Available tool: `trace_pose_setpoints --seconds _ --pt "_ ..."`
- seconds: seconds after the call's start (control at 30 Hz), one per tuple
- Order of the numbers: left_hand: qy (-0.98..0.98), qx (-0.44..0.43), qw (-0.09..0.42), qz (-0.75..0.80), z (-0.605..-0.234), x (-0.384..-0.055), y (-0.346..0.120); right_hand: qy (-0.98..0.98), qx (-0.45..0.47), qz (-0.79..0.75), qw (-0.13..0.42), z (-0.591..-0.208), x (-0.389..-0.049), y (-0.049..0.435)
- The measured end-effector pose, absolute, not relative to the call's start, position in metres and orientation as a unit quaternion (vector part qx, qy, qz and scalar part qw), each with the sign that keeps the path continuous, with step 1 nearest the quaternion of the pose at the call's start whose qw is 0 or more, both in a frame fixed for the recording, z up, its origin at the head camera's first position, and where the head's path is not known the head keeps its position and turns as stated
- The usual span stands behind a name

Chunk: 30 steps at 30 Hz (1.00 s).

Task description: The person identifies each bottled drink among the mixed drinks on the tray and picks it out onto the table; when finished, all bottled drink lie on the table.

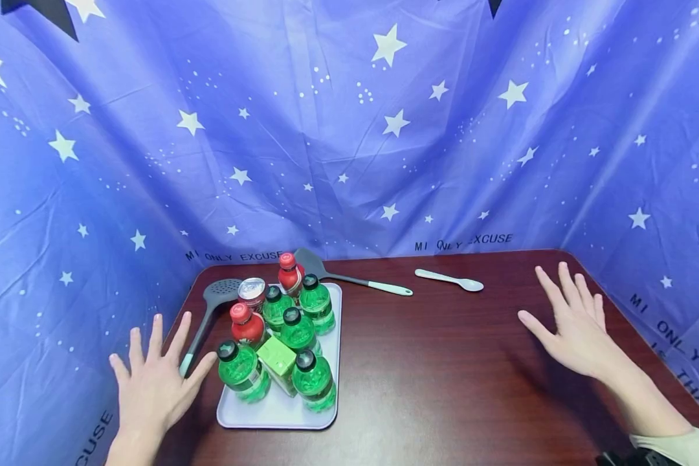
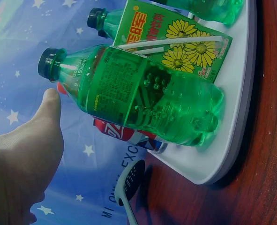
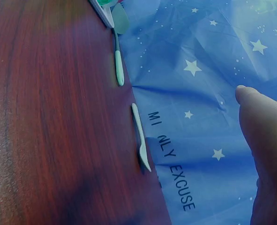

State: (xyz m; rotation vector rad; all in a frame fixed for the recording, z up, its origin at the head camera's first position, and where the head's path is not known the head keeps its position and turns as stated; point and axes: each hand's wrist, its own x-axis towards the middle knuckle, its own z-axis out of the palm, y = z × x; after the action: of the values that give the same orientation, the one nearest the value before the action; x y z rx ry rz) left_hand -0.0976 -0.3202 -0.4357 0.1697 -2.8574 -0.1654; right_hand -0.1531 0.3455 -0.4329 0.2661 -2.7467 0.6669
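My left hand (image 1: 151, 391), fingers spread, hovers left of a pale tray (image 1: 241, 415) and holds nothing. Its thumb points toward the nearest green bottle (image 1: 243, 374), which stands upright with a black cap. Several more such bottles share the tray with a green drink carton (image 1: 277, 358), two red-capped bottles (image 1: 248, 329) and a can (image 1: 252, 290). In the left wrist view, yellow flowers and white straws show on the carton's side. Over the table's right part, my right hand (image 1: 579, 336) is also spread and grips nothing. A white spoon (image 1: 450, 279) lies to its left, farther back.
A slotted skimmer (image 1: 206, 317) lies left of the tray, its pale handle end beside my left hand. Behind the tray, a grey turner (image 1: 349, 279) stretches rightward. Blue star-printed cloth (image 1: 349, 129) encloses the back and sides of the dark wooden table (image 1: 443, 375).
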Motion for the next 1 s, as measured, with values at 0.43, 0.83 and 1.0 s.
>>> trace_pose_setpoints --seconds 0.43,0.83,1.0 --pt "-0.942 0.055 0.132 -0.305 -0.444 -0.091 -0.317 -0.927 0.147 0.298 0.176 -0.394 -0.171 0.302" --pt "-0.904 -0.009 0.139 -0.404 -0.486 -0.076 -0.321 -0.892 0.209 0.347 0.199 -0.378 -0.181 0.234" --pt "-0.927 -0.047 0.167 -0.332 -0.498 -0.070 -0.324 -0.867 0.250 0.389 0.185 -0.379 -0.181 0.212"
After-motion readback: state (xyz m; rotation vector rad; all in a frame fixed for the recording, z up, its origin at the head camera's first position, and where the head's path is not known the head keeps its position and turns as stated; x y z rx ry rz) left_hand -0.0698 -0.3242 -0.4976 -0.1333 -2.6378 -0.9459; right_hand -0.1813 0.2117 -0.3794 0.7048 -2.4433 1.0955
